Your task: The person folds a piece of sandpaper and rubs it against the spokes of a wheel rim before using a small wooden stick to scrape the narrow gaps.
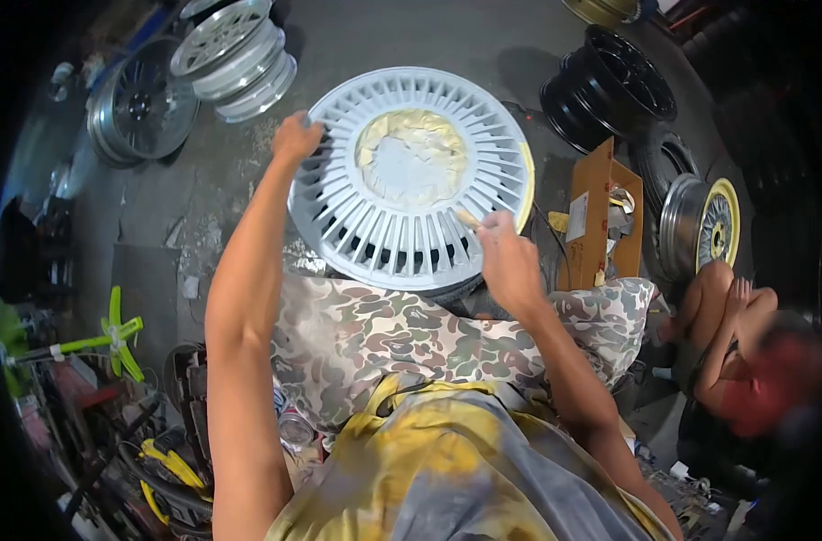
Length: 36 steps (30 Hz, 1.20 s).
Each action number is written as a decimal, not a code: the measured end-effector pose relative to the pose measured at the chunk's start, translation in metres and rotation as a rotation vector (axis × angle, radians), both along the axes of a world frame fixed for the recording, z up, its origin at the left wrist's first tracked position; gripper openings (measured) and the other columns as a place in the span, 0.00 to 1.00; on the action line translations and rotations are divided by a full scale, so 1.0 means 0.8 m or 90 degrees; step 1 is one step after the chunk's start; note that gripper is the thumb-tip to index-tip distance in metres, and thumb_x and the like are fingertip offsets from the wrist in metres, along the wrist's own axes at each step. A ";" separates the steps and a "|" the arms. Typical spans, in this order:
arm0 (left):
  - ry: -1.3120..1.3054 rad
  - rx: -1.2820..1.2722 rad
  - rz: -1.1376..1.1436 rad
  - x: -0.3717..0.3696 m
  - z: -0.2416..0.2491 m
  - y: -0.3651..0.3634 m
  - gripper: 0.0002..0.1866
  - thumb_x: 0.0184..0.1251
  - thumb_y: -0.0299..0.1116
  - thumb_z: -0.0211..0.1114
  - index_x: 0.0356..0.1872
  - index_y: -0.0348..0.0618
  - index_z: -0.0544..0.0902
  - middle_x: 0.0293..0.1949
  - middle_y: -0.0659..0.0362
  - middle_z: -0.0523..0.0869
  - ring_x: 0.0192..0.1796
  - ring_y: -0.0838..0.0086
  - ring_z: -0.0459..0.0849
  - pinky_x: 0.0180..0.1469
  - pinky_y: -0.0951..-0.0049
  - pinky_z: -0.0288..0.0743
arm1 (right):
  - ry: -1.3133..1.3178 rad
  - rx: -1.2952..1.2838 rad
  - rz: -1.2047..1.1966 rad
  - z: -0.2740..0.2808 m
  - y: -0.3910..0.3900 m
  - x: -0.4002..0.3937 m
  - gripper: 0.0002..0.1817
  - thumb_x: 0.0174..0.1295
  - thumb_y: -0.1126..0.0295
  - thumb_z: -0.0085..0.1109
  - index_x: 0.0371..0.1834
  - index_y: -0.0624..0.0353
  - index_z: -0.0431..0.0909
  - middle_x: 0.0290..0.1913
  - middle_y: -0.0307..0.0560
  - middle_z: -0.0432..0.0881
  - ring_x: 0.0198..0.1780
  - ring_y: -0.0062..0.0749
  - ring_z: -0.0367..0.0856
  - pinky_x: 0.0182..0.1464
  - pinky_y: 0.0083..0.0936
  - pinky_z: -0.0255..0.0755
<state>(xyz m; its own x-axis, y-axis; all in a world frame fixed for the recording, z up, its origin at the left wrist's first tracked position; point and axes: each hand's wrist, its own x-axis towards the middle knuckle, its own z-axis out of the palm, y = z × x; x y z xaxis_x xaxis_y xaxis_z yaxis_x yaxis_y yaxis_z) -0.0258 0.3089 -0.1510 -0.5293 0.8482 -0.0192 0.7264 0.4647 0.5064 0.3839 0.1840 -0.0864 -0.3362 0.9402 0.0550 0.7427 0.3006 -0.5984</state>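
A pale grey spoked wheel (375, 239) lies flat in front of my knees, its centre covered with cream masking tape (447, 144) around a grey-painted middle. A strip of yellow tape runs along its right rim. My left hand (297, 137) is closed at the wheel's upper left rim; what its fingers hold, if anything, is hidden. Over the lower right spokes, my right hand (501, 242) pinches a small piece of cream tape (470, 219), close to the masked centre.
Silver wheels (240, 63) stand at the upper left, a black wheel (609, 88) at the upper right. An open cardboard box (591, 203) is right of the wheel, beside a yellow-rimmed wheel (719, 225). Another person (744, 383) sits at the right. Clutter fills the lower left.
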 end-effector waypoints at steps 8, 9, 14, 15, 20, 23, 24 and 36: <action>0.112 -0.009 -0.083 0.049 0.061 -0.008 0.31 0.70 0.50 0.67 0.70 0.48 0.79 0.73 0.48 0.76 0.76 0.49 0.71 0.73 0.51 0.72 | -0.003 -0.044 0.132 0.064 0.019 0.039 0.11 0.75 0.67 0.59 0.50 0.64 0.77 0.46 0.60 0.83 0.41 0.60 0.84 0.43 0.45 0.77; 0.093 -0.043 -0.120 0.052 0.064 -0.009 0.30 0.71 0.50 0.67 0.70 0.48 0.80 0.73 0.48 0.76 0.76 0.49 0.70 0.73 0.51 0.73 | -0.009 -0.047 0.182 0.061 0.014 0.040 0.10 0.75 0.68 0.59 0.51 0.64 0.78 0.45 0.59 0.83 0.43 0.59 0.84 0.44 0.45 0.77; 0.169 -0.099 -0.151 0.066 0.064 -0.015 0.31 0.73 0.53 0.65 0.69 0.45 0.79 0.67 0.42 0.82 0.69 0.44 0.80 0.70 0.49 0.74 | -0.103 0.063 0.306 0.044 0.024 0.045 0.08 0.73 0.71 0.59 0.50 0.63 0.79 0.45 0.59 0.81 0.45 0.59 0.84 0.46 0.47 0.79; 0.164 -0.111 -0.141 0.070 0.062 -0.017 0.30 0.75 0.52 0.63 0.70 0.45 0.79 0.66 0.41 0.83 0.68 0.44 0.81 0.69 0.49 0.75 | -0.113 0.061 0.315 0.046 0.029 0.042 0.08 0.73 0.71 0.59 0.50 0.62 0.79 0.45 0.60 0.81 0.45 0.60 0.84 0.46 0.49 0.79; 0.144 -0.094 -0.206 0.064 0.034 -0.002 0.26 0.78 0.47 0.59 0.67 0.41 0.79 0.62 0.40 0.86 0.65 0.45 0.83 0.68 0.50 0.75 | -0.118 0.038 0.340 0.041 0.029 0.039 0.09 0.71 0.72 0.61 0.49 0.63 0.79 0.45 0.62 0.81 0.45 0.62 0.84 0.47 0.50 0.79; 0.130 -0.059 -0.247 0.059 0.028 -0.003 0.23 0.77 0.45 0.59 0.63 0.39 0.82 0.59 0.39 0.86 0.62 0.44 0.85 0.66 0.49 0.78 | -0.155 -0.016 0.345 0.049 0.021 0.041 0.09 0.68 0.74 0.61 0.47 0.64 0.79 0.47 0.62 0.83 0.47 0.60 0.85 0.50 0.48 0.80; 0.131 -0.044 -0.271 0.061 0.030 -0.003 0.21 0.77 0.43 0.60 0.59 0.38 0.83 0.58 0.39 0.87 0.60 0.42 0.86 0.64 0.48 0.80 | -0.196 0.045 0.378 0.050 0.015 0.041 0.09 0.67 0.75 0.60 0.47 0.65 0.79 0.49 0.62 0.83 0.49 0.59 0.85 0.51 0.46 0.81; 0.158 -0.041 -0.182 0.080 0.069 -0.026 0.25 0.72 0.46 0.67 0.63 0.44 0.82 0.60 0.40 0.83 0.59 0.44 0.87 0.61 0.48 0.82 | -0.260 0.037 0.441 0.036 0.036 0.023 0.11 0.65 0.74 0.54 0.46 0.67 0.83 0.54 0.73 0.85 0.48 0.65 0.86 0.54 0.50 0.80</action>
<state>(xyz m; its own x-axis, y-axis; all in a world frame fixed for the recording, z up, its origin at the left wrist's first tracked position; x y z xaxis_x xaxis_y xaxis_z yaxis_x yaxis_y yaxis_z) 0.0386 0.2880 -0.0959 -0.2671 0.9634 0.0215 0.9279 0.2511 0.2756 0.4024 0.2131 -0.0576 -0.8456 0.5106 -0.1556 0.5332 0.7949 -0.2895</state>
